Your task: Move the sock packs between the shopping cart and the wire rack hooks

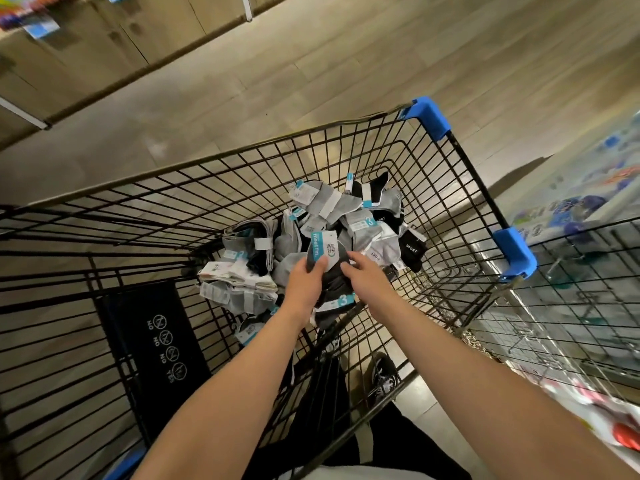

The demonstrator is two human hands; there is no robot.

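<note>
Both arms reach down into a big black wire shopping cart with blue plastic corners point(429, 116). The left hand point(304, 282) grips a dark grey pack of socks with a white and teal paper label point(329, 271) — its thumb lies on top near the label and its fingers curl under the left edge. The right hand point(363, 275) touches the right edge of the same pack; its fingers bend round it, but how tight they hold cannot be told. The pack sits just above a heap of grey, white and black sock packs point(311, 233) on the cart floor, near the middle. This looks like the step of picking one pack out of the heap — or setting it in. The next move calls for a firm hold with both hands, so the paper label does not catch on the wires or the other packs. A black flap with white signs point(152, 341) hangs at the near left end of the cart.
</note>
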